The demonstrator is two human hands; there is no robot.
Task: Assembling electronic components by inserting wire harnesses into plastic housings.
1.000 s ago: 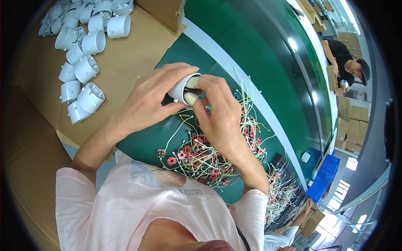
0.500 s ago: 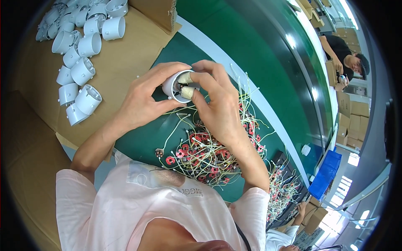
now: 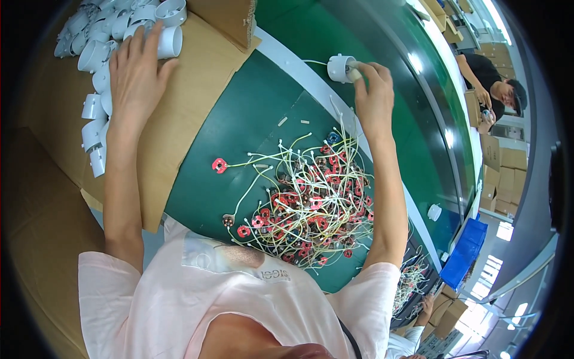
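My left hand [image 3: 136,81] is open with fingers stretched out over the pile of white plastic cylinder housings [image 3: 94,57] on the cardboard, and its fingertips cover some of them. At the far right, my right hand [image 3: 375,99] pinches the rim of one white cylinder housing [image 3: 339,68] at the green belt. A pale cable trails from that housing to the left. Pale covers wrap the right fingertips. Between my arms lies a tangled heap of small red and dark round parts with pale wires [image 3: 311,203] on the green mat [image 3: 221,125].
A cardboard box flap [image 3: 224,21] stands at the back left. The green conveyor belt [image 3: 412,113] runs along the far right, with a white round part [image 3: 434,212] and a blue bin [image 3: 465,251] near its end. Another person [image 3: 487,78] works across the belt.
My hands have separated. The right has carried the white housing away to the belt, and the left has let go of it and moved to the pile at the far left.
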